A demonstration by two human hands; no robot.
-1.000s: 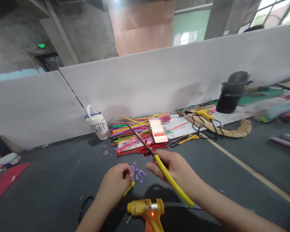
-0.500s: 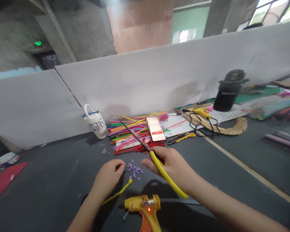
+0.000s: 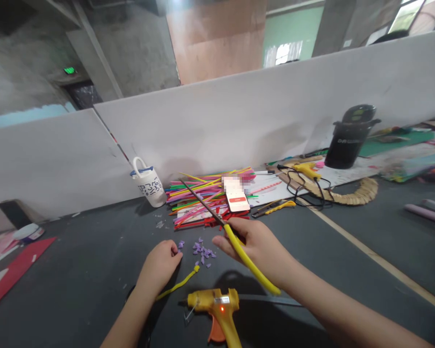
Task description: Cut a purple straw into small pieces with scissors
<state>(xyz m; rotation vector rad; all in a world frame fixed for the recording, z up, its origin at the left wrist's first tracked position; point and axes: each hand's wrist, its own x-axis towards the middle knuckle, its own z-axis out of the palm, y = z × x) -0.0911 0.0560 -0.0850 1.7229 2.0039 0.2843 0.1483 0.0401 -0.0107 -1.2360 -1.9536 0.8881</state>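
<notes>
My right hand [image 3: 255, 244] is wrapped round the yellow handles of a pair of scissors [image 3: 235, 241], whose blades point up and left. On the dark table, my left hand [image 3: 161, 261] has its fingers curled and pressed together. Small purple scraps [image 3: 181, 245] touch or lie right at its fingertips; whether one is pinched cannot be made out. A loose pile of purple scraps [image 3: 203, 252] lies between my hands. Below it is a yellow fuzzy stem [image 3: 181, 282] with a knotted end. A yellow glue gun [image 3: 217, 303] with a lit red lamp lies nearest me.
Behind are a bundle of coloured pipe cleaners [image 3: 192, 195], a phone [image 3: 237, 200], a white cup-shaped holder [image 3: 152, 188] and a utility knife [image 3: 275, 208]. To the right stand a black bin [image 3: 348, 145] and a second glue gun [image 3: 308, 170]. Red sheet [image 3: 18, 273] lies left.
My left hand has shifted slightly left, away from the purple pile, and scraps now show at its fingertips. My right hand keeps the scissors in nearly the same place. The view has turned slightly left.
</notes>
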